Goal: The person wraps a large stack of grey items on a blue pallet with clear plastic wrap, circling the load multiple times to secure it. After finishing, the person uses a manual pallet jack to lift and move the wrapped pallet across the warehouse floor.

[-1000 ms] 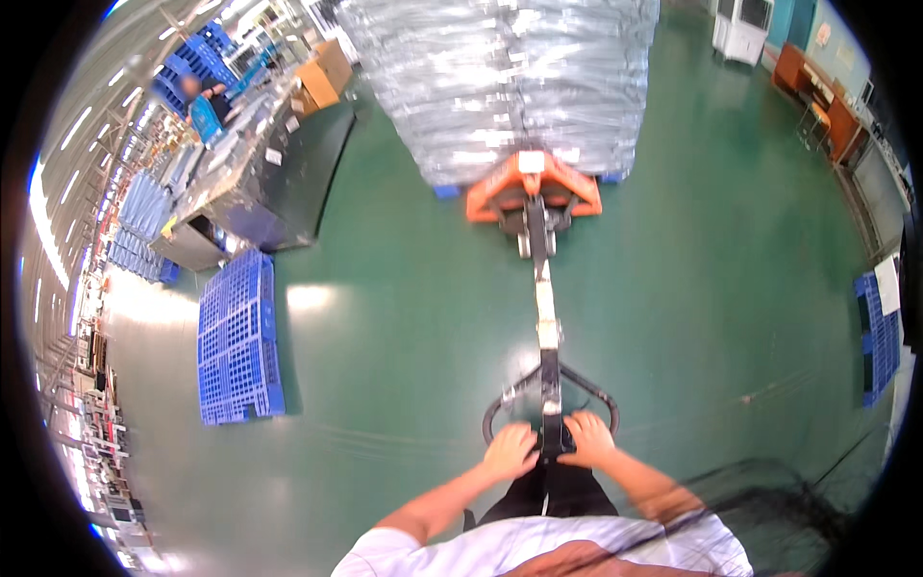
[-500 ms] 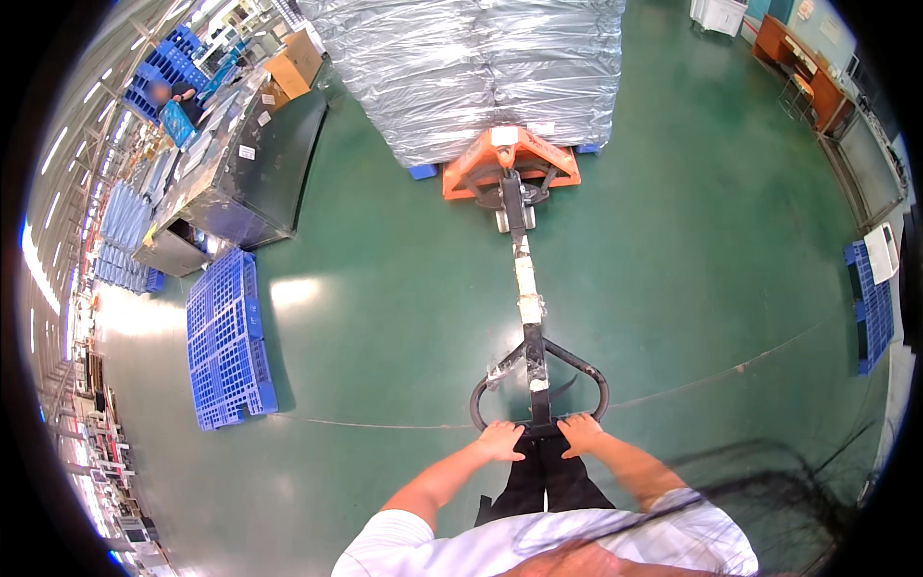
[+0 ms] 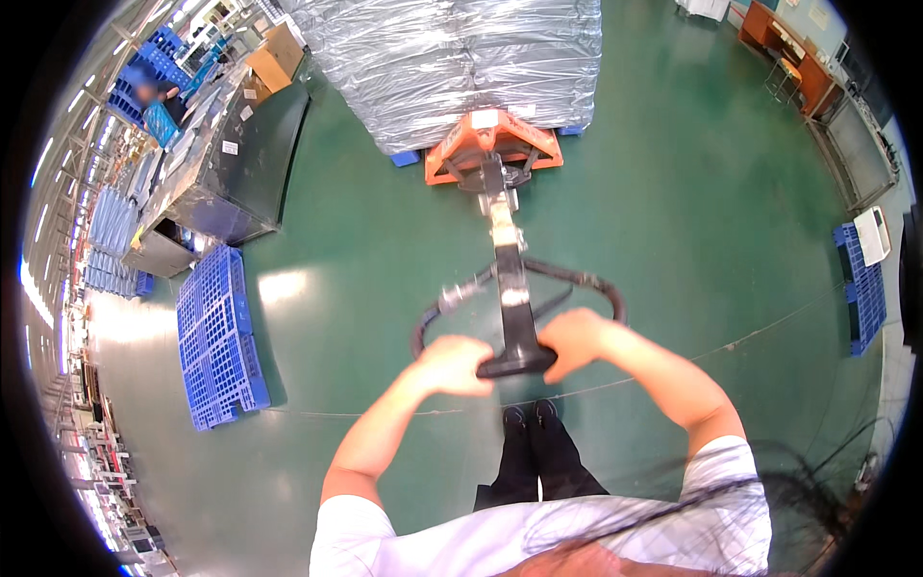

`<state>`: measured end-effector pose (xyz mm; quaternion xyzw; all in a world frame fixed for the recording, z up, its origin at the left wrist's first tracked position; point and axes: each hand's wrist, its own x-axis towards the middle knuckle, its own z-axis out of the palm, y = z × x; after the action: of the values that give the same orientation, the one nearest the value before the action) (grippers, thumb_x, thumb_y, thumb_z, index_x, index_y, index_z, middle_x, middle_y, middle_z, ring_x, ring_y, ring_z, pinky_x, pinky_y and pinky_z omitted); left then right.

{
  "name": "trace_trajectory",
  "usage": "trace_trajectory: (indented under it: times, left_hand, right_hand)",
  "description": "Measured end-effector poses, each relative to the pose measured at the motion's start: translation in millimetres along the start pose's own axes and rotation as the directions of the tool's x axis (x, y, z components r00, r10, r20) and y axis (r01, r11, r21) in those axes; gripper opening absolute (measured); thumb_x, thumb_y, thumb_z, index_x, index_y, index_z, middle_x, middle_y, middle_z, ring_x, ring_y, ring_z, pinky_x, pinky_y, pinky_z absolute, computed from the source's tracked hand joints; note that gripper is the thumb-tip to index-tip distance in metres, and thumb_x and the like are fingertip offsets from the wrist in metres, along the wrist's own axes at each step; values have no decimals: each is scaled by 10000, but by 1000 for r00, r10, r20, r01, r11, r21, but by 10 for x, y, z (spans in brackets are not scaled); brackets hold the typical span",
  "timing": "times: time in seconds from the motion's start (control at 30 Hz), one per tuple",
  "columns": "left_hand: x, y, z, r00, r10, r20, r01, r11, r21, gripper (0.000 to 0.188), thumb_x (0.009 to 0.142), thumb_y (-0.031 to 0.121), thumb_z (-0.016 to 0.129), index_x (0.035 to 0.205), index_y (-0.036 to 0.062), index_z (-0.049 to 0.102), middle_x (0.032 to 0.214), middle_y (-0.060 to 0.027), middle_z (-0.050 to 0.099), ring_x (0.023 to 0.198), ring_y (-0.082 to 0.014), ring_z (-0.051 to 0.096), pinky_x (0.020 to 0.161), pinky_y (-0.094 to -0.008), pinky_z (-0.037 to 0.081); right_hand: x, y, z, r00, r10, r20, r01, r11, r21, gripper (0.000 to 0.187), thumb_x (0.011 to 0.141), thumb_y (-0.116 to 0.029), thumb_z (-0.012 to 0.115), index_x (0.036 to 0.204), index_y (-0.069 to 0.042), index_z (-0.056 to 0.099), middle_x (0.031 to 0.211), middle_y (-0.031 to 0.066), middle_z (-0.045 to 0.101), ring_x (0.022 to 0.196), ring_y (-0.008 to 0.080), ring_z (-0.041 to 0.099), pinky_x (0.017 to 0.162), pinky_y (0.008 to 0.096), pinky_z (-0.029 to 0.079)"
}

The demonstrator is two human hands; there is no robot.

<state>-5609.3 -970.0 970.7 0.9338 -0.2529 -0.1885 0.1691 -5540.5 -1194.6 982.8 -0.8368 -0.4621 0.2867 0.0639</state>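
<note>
Your left hand (image 3: 454, 365) and right hand (image 3: 574, 341) each close their grip around the black loop handle (image 3: 519, 361) of the orange pallet jack (image 3: 492, 149), one on either side of its tiller. The jack sits ahead of you under a plastic-wrapped load (image 3: 452, 62) on the green floor (image 3: 692, 221), with a blue pallet (image 3: 216, 337) lying to your left.

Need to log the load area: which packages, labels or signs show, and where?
Wrapped pallet load: top centre, silvery film over stacked goods.
Cardboard box: upper left, brown, on a dark bench.
Label: small white rectangle on the dark cabinet's edge.
</note>
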Motion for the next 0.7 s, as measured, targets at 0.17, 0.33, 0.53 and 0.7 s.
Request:
trace_trajectory:
  times: [0.17,0.33,0.53,0.7]
  left_hand:
    - [168,252,-483,983,-171,-71,176,982,65,307,558,354,632,687,81,579,614,-112,569,619,-316,579,552,-405,462]
    - [157,-120,1863,988,-156,-3,154,980,-129,310,638,287,638,820,55,540,704,-123,583,696,-310,594,576,-424,477]
    - [672,-737,2966,911,-183,370,222,973,-68,299,664,262,616,867,65,522,747,-131,594,748,-337,586,620,-433,475]
    - [387,-131,560,967,-112,228,146,980,-138,310,622,270,630,840,76,525,695,-114,591,683,-315,590,565,-436,463]
  right_hand:
    - [-255,-68,-375,953,146,-267,-146,989,17,346,587,-378,639,697,-56,582,603,113,589,623,293,602,580,393,478]
    - [114,197,1934,961,231,-149,-224,973,61,408,648,-398,661,818,-53,523,693,109,606,690,260,617,595,385,480]
    - [865,764,2844,888,238,393,-294,952,87,432,675,-273,665,995,-33,499,885,135,616,872,292,598,706,435,476]
    - [-77,653,589,975,26,219,-64,983,172,367,680,-371,635,868,-69,545,765,116,613,749,309,599,616,416,468]
